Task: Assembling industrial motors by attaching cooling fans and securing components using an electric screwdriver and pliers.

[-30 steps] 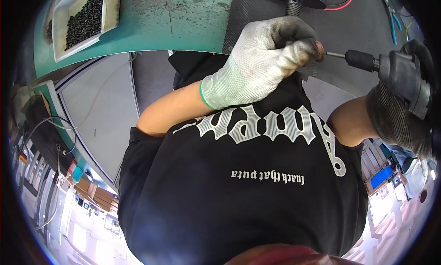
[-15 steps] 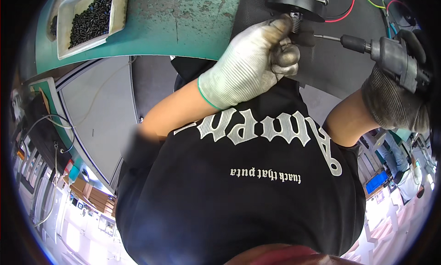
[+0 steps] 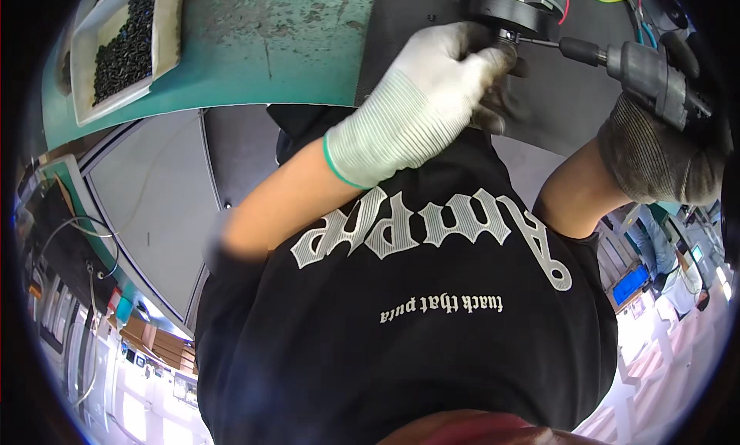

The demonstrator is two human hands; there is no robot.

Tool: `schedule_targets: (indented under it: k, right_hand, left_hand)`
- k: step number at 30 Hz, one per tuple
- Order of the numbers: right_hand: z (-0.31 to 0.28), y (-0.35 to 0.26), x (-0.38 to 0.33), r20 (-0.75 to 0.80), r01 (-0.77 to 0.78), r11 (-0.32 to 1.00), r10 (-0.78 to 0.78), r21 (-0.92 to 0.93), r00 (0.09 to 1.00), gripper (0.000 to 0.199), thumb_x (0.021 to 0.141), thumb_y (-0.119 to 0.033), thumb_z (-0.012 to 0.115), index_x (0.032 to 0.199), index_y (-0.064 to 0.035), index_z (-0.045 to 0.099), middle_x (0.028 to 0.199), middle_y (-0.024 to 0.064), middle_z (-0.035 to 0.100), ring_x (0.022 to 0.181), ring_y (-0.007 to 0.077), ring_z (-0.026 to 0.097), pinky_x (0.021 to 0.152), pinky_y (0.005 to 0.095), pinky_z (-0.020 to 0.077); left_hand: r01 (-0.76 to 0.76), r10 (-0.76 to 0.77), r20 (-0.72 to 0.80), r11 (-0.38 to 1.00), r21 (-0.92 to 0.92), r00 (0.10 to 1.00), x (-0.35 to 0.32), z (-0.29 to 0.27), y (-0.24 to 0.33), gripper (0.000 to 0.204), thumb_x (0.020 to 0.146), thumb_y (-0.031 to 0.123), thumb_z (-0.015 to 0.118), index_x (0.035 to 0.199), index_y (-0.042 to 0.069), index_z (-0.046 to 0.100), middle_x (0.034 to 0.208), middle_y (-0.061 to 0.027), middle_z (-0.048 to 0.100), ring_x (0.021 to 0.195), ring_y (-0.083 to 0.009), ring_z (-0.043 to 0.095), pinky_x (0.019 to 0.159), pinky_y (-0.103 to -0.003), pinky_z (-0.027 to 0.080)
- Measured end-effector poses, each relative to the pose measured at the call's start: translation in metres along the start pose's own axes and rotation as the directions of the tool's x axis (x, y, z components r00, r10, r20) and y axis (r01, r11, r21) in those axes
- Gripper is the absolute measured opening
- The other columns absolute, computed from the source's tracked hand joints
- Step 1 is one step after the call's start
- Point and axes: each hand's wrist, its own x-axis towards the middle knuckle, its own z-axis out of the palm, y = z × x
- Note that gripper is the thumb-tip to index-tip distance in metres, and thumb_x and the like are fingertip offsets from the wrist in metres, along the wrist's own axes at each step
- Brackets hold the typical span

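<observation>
Screws [image 3: 127, 52] in 1 tray [image 3: 167, 36] on the bench [image 3: 270, 44], left of motor [image 3: 512, 7] and power driver [image 3: 646, 71]

Showing two lines of lettering on the chest of a black cloth shirt [image 3: 420, 368], toward six o'clock of the view, both standing upside down. Stretching near the centre, toward four o'clock, as broad, silver-grey, finely striped blackletter [image 3: 439, 223], dipping at both ends and trailing a ringed tail at the three-o'clock end. Running lower, toward five o'clock, as small white blackletter [image 3: 440, 311], rising slightly toward three o'clock.
</observation>
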Motion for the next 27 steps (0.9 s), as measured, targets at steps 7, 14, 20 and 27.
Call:
schedule_targets:
  k: [7, 14, 20, 27]
  right_hand:
    - [-0.001, -0.008, -0.005, 0.003, 0.038, 0.992, -0.038, -0.119, 0.999, 0.020, 0.068, 0.003, 0.073, 0.085, 0.0074, 0.064, 0.076, 0.0154, 0.067, 0.070, 0.0249, 0.068, 0.064, 0.0328, 0.0599]
    - [0.016, -0.012, -0.009, 0.018, 0.067, 0.983, -0.065, -0.171, 0.998, 0.020, 0.066, 0.004, 0.074, 0.084, 0.0083, 0.065, 0.074, 0.0160, 0.067, 0.069, 0.0255, 0.068, 0.064, 0.0328, 0.0604]
    - [-0.009, -0.002, -0.004, 0.005, 0.105, 0.970, -0.107, -0.219, 0.994, 0.021, 0.065, 0.005, 0.074, 0.083, 0.0091, 0.065, 0.073, 0.0165, 0.067, 0.068, 0.0259, 0.069, 0.063, 0.0329, 0.0608]
    - [-0.033, 0.015, -0.008, 0.011, 0.146, 0.952, -0.148, -0.269, 0.989, 0.021, 0.064, 0.006, 0.075, 0.082, 0.0101, 0.065, 0.072, 0.0171, 0.067, 0.066, 0.0265, 0.069, 0.063, 0.0329, 0.0613]
  left_hand:
    - [0.037, -0.027, 0.066, 0.985, -0.166, 0.997, 0.006, 0.000, -0.010, 0.024, 0.095, 0.017, 0.056, 0.107, -0.003, 0.059, 0.086, -0.0063, 0.066, 0.070, -0.0072, 0.060, 0.061, -0.018, 0.047]
    - [0.058, -0.063, 0.048, 0.993, 0.101, 0.997, -0.001, -0.003, 0.008, 0.026, 0.090, 0.016, 0.062, 0.108, -0.003, 0.061, 0.082, -0.0091, 0.067, 0.069, -0.0120, 0.064, 0.062, -0.024, 0.051]
    - [-0.273, 0.793, 0.224, -0.077, 0.959, 0.566, -0.011, -0.042, 0.007, 0.031, 0.074, 0.014, 0.072, 0.099, -0.003, 0.066, 0.090, -0.0152, 0.068, 0.076, -0.0266, 0.068, 0.073, -0.032, 0.055]
    - [-0.282, 0.653, 0.262, -0.076, 0.956, 0.711, 0.000, -0.039, 0.021, 0.032, 0.070, 0.010, 0.069, 0.102, 0.004, 0.065, 0.096, -0.0192, 0.061, 0.087, -0.0365, 0.060, 0.076, -0.044, 0.051]
